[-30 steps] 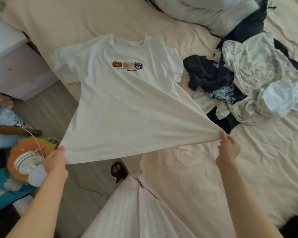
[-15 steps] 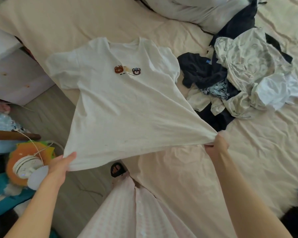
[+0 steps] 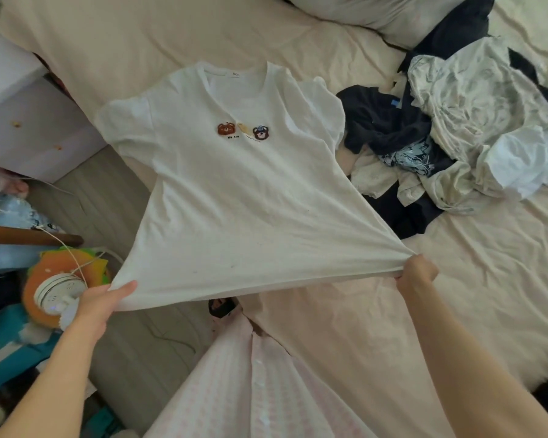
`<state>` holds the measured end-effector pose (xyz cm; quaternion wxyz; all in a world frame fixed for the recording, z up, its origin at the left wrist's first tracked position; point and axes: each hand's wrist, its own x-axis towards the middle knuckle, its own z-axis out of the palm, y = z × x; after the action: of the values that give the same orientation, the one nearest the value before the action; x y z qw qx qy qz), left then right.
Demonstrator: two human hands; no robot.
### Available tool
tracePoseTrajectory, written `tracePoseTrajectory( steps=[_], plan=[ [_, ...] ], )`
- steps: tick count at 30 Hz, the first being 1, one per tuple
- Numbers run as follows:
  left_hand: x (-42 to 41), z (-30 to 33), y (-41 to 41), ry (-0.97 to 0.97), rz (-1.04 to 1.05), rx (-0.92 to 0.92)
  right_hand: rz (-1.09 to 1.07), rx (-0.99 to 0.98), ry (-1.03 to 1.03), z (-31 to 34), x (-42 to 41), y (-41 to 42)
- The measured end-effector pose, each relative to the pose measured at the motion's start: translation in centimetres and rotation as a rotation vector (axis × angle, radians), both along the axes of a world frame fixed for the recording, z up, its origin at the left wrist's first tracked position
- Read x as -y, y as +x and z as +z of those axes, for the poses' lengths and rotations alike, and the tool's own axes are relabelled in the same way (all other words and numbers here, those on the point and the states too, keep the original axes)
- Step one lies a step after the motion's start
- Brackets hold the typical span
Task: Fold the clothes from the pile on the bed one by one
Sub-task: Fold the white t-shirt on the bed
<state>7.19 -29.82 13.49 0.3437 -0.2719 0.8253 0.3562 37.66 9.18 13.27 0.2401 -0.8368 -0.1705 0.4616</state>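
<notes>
A white T-shirt [image 3: 234, 197] with small bear faces on the chest is stretched out front side up, its collar and sleeves lying on the cream bed sheet [image 3: 475, 279]. My left hand [image 3: 100, 303] grips the hem's left corner out over the floor. My right hand [image 3: 416, 273] pinches the hem's right corner above the bed. The hem is pulled taut between them. The pile of clothes [image 3: 456, 131], dark and pale garments tangled together, lies on the bed to the right of the shirt.
A grey pillow [image 3: 377, 14] lies at the head of the bed. A white cabinet [image 3: 23, 121] stands left of the bed. Toys and a round white device with a cable [image 3: 57, 295] crowd the wooden floor at the left. My pink patterned clothing [image 3: 250, 390] fills the lower middle.
The shirt's collar end has settled lower onto the sheet and its neck label now shows. Both hands keep hold of the hem corners, drawn slightly toward me.
</notes>
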Motion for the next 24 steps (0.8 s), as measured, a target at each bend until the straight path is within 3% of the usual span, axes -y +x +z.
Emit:
tracePoseTrajectory(
  steps=[6,9,14,16,20,24],
  plan=[
    [-0.5,0.7,0.1,0.219,0.413,0.202,-0.067,-0.076,-0.037,0.0,0.6,0.2],
    [-0.3,0.5,0.8,0.261,0.51,0.307,-0.09,-0.083,-0.056,-0.3,0.8,0.2],
    [0.3,-1.9,1.3,0.31,0.626,0.256,-0.057,-0.082,-0.066,-1.5,1.5,0.1],
    [0.3,-2.8,1.4,0.285,0.568,0.22,-0.062,-0.077,-0.056,-2.2,1.5,0.2],
    [0.6,-4.3,1.8,-0.049,0.183,0.061,-0.068,-0.041,-0.065,-3.3,1.5,0.6],
    [1.1,-4.1,2.4,-0.151,-0.062,-0.051,-0.061,-0.011,-0.074,-3.7,1.3,0.5]
  ],
)
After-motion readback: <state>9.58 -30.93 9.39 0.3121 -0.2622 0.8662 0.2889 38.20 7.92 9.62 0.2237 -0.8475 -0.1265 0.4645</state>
